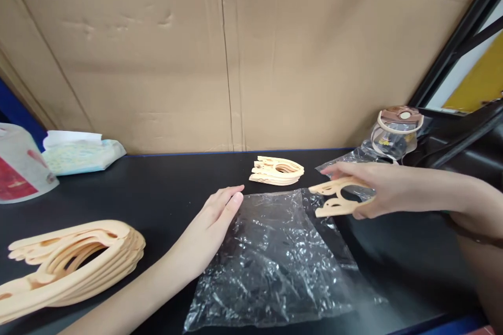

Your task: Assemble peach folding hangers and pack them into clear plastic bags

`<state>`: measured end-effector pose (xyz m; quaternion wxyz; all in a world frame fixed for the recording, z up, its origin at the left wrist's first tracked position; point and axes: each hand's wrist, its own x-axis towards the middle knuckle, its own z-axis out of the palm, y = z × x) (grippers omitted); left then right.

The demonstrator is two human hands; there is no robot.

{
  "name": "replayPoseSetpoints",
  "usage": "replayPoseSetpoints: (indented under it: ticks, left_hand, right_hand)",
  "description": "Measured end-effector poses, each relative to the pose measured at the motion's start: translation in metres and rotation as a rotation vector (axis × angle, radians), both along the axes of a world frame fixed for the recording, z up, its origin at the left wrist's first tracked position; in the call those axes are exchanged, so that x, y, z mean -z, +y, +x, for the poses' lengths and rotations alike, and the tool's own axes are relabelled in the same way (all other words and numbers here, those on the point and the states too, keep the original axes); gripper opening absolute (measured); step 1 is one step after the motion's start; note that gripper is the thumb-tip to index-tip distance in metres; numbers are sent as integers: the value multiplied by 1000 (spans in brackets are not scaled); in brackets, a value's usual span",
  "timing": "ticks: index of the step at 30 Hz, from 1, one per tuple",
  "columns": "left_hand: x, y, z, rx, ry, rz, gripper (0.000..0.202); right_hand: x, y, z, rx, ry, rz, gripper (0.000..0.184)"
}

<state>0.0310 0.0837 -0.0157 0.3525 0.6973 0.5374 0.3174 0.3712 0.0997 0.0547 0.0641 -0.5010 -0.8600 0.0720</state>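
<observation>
"What is the right hand point(387, 188) doing?"

"Its fingers are clamped on a cream folded hanger point(332, 211). The hanger's two prongs point left, close to the upper right of a clear plastic bag point(271, 261). Whether it touches the plastic, I can't tell."

"And the left hand point(212, 220)?"

"It lies along the bag's upper left edge, fingers stretched out and the thumb close beside them. I can't tell whether they pinch the film."

"Where is the bag itself?"

"Spread flat and wrinkled on the black surface point(176, 183), between the two arms."

"Are there more hangers?"

"Yes. A small stack point(271, 177) sits just beyond the bag's top edge, prongs to the left. A larger stack point(88, 276) lies at the near left, beside the left forearm."

"What else is around?"

"A soft packet point(84, 157) and a white-and-red container point(19, 167) are at the far left. A clear bottle point(396, 136) with a brown lid is at the far right, and cardboard point(294, 63) stands behind it all."
</observation>
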Motion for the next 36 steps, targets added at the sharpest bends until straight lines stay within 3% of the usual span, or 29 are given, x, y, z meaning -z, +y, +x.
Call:
replayPoseSetpoints:
  ticks: [3, 6, 10, 17, 23, 32, 36]
  left_hand:
    - [2, 0, 2, -10, 37, 0, 59]
    - [2, -1, 4, -3, 96, 37, 60]
    - [5, -2, 5, 17, 170, 90, 60]
    - [12, -1, 3, 19, 192, 115, 60]
    - [13, 1, 3, 1, 214, 120, 61]
    - [17, 0, 3, 2, 236, 165, 58]
    - [15, -1, 3, 13, 266, 155, 60]
  right_hand:
    - [5, -4, -7, -62, -28, -147, 78]
    - [4, -12, -21, -80, -21, -197, 78]
    - [2, -22, -25, -79, -29, -165, 78]
    - [-8, -24, -10, 43, 29, 38, 64]
    - [-11, -35, -13, -27, 7, -12, 67]
    - [3, -31, -31, -16, -106, -205, 75]
    - [13, -29, -54, -139, 8, -98, 71]
